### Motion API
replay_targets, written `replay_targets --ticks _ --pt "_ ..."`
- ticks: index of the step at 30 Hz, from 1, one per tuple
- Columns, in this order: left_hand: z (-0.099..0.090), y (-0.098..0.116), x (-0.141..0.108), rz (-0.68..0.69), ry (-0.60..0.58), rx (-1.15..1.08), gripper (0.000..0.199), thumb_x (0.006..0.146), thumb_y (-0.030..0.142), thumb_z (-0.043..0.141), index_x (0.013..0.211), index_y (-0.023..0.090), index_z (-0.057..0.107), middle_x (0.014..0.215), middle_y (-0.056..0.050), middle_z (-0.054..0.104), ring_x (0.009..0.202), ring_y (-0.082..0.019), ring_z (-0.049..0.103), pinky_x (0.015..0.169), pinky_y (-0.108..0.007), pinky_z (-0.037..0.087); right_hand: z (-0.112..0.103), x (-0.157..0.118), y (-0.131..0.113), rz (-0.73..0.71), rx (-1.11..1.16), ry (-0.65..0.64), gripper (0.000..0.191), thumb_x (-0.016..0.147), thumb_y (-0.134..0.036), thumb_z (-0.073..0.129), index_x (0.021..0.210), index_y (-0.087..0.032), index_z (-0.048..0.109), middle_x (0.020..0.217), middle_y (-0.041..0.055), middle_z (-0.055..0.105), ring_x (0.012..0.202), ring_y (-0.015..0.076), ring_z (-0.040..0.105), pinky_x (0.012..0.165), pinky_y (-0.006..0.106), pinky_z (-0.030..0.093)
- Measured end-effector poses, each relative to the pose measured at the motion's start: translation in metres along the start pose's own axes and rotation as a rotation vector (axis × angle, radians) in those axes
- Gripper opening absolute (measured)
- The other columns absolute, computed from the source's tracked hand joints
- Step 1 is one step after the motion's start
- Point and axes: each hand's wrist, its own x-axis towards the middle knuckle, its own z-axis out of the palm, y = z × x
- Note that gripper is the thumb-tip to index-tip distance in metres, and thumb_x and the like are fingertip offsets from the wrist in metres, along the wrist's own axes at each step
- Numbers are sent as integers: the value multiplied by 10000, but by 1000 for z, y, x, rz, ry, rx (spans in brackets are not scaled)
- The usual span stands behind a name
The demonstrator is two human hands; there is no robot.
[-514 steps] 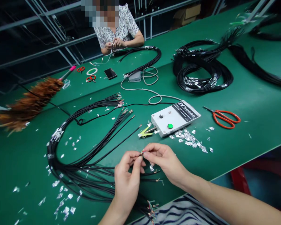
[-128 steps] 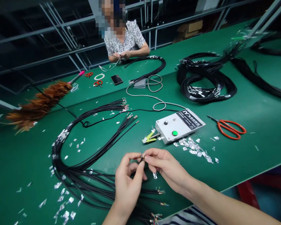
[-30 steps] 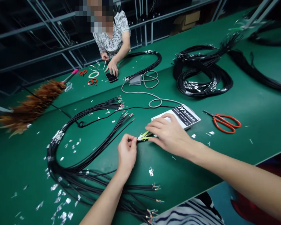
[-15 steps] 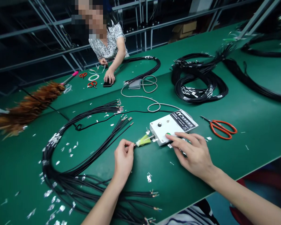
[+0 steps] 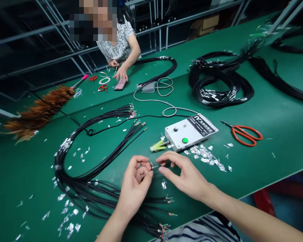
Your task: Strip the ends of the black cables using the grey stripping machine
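Observation:
Between thumb and fingers my left hand (image 5: pixel 137 183) pinches the stripped end of a cable (image 5: pixel 152 165), with copper and a pale strand showing. My right hand (image 5: pixel 183 173) is just to its right, thumb and fingertips apart around the tip of the strand; nothing shows in its grasp. Just beyond both hands sits a white control box (image 5: pixel 190 131) with a green button and a knob. A yellow-green clip (image 5: pixel 158 146) sticks out from the box's left side on a metal shaft. Black cables (image 5: pixel 101 191) with stripped ends run beneath my left arm.
Orange-handled scissors (image 5: pixel 246 134) lie right of the box, near foil scraps (image 5: pixel 207 157). Coiled black cables (image 5: pixel 222 90) rest farther back. A feather duster (image 5: pixel 44 109) lies at left. Across the table a person's hand (image 5: pixel 121 73) touches a phone (image 5: pixel 121 84).
My right hand has left the box's green button and come over beside my left hand. My left hand has drawn the cable end away from the yellow-green clip. The phone screen across has lit up.

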Motion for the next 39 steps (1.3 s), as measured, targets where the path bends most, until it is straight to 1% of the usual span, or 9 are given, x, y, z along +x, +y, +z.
replay_targets --ticks 5,8,10,13,16,22,31,35,39 --pt "-3 -5 -5 37 -54 88 266 784 285 682 965 186 516 806 13 579 708 -96 566 662 -192 466 12 15 -2 232 217 -110 127 836 -271 623 829 -172 703 789 13 705 724 145 604 592 244 385" --pt "-6 -7 -10 65 -77 292 133 860 300 593 868 168 578 720 10 567 652 -100 524 606 -193 432 12 16 -1 298 357 -72 169 789 -329 682 758 -164 695 726 5 683 679 136 579 616 249 395" --pt "-8 -8 -12 50 -65 352 194 880 329 561 798 158 598 638 16 541 584 -99 487 542 -196 399 11 15 0 377 514 -69 259 733 -416 751 733 -163 692 692 -2 667 657 131 574 649 257 421" --pt "-8 -9 -13 24 -4 293 237 852 375 580 793 148 613 595 15 548 516 -95 469 486 -199 388 10 13 3 500 685 -79 383 636 -513 825 695 -161 685 622 -19 634 622 120 562 691 266 435" --pt "-6 -8 -14 30 33 244 242 823 381 609 778 143 619 580 10 562 495 -92 475 470 -193 394 9 12 5 544 718 -80 430 595 -545 851 692 -159 687 600 -25 626 607 113 552 696 265 426" --pt "-8 -4 -16 35 67 197 246 801 387 648 769 144 625 572 4 579 489 -96 495 476 -196 421 9 10 8 521 741 -90 418 623 -538 846 730 -164 693 642 -23 640 649 119 573 722 266 436" --pt "-9 -7 -16 25 19 208 305 826 438 638 785 135 645 594 -9 593 500 -95 494 488 -195 411 18 11 9 395 694 -123 383 680 -516 808 788 -166 698 757 7 676 667 120 573 702 256 460" --pt "-12 -18 -17 22 -4 168 366 842 511 637 826 145 644 618 -10 598 516 -92 498 511 -195 404 20 8 9 323 530 -117 395 768 -552 726 793 -162 667 719 15 647 674 141 560 664 256 435" --pt "-15 -43 -13 17 54 104 473 816 631 605 820 158 638 586 -13 592 453 -86 452 458 -195 351 16 5 14 290 442 -85 415 839 -583 646 795 -171 629 722 20 621 696 163 564 689 271 446"
